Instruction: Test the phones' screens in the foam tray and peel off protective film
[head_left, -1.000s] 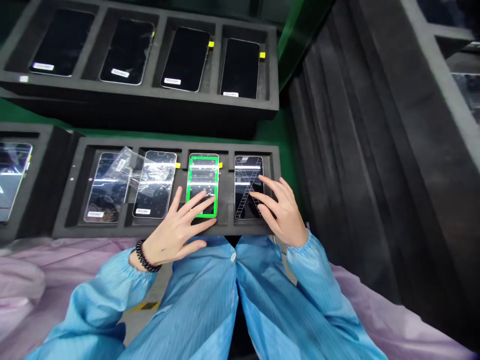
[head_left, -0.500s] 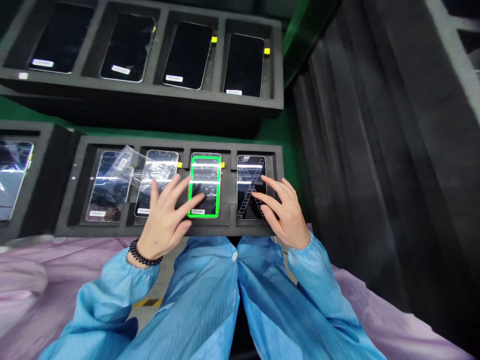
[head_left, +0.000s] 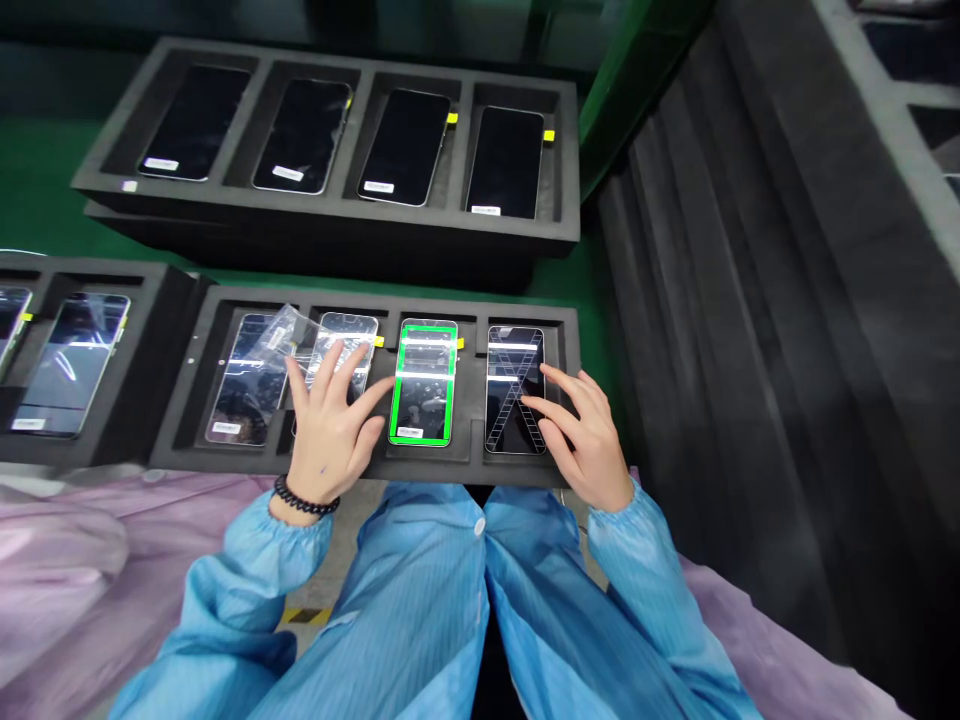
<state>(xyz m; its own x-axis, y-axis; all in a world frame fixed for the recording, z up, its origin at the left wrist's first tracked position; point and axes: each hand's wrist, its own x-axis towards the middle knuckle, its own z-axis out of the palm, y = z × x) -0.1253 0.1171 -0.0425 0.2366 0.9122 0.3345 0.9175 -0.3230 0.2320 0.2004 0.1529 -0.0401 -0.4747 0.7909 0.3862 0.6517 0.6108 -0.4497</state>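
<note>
A black foam tray (head_left: pixel 375 466) lies in front of me with four phones side by side. My left hand (head_left: pixel 330 420) rests open, fingers spread, on the second phone (head_left: pixel 346 345) from the left. Beside it a phone with a green screen border (head_left: pixel 422 382) lies untouched. My right hand (head_left: pixel 581 430) is open, its fingertips on the rightmost phone (head_left: pixel 514 385), whose screen shows a line pattern. The leftmost phone (head_left: pixel 244 385) lies under a loose piece of clear film (head_left: pixel 281 330).
A second foam tray (head_left: pixel 352 225) with four dark phones stands further back on the green surface. Another tray (head_left: pixel 142 375) with phones sits at the left. Stacked black foam trays (head_left: pixel 750 300) rise on the right. Pink cloth (head_left: pixel 90 560) covers the near edge.
My left hand slid left from the green-bordered phone onto the second phone. My right hand stayed on the rightmost phone. The view shifted a little.
</note>
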